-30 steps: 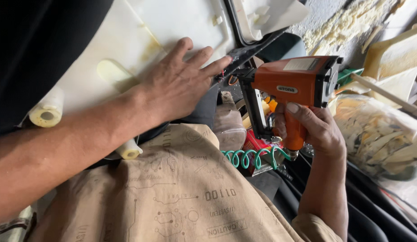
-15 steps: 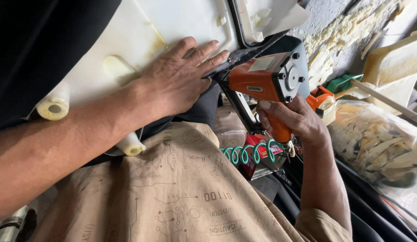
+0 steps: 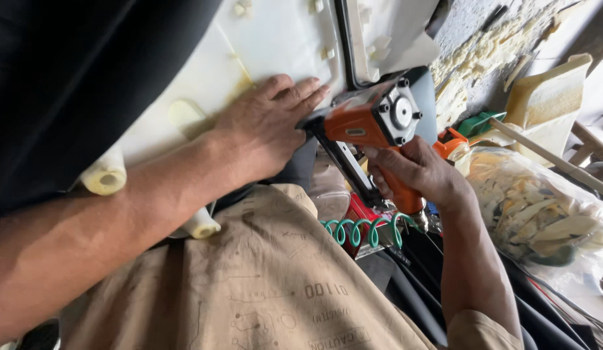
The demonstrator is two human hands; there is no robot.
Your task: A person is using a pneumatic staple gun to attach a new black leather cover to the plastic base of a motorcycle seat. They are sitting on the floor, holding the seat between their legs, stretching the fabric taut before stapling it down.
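Against the white panel (image 3: 275, 45), left hand (image 3: 266, 126) presses flat, steadying it; right hand (image 3: 415, 172) grips an orange stapler (image 3: 369, 123) at its edge.

**One head view, close and steep**

Single camera, worn on the head. Looks down and forward over the person's own forearms. Very near: left hand (image 3: 266, 126) and right hand (image 3: 418, 172) fill mid-frame. No second view to overlap.

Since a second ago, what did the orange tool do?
The right hand tilted the orange staple gun and swung its nose left, up to the fingertips of the left hand. That hand stayed pressed flat on the white panel. The green coiled hose still hangs below the handle.
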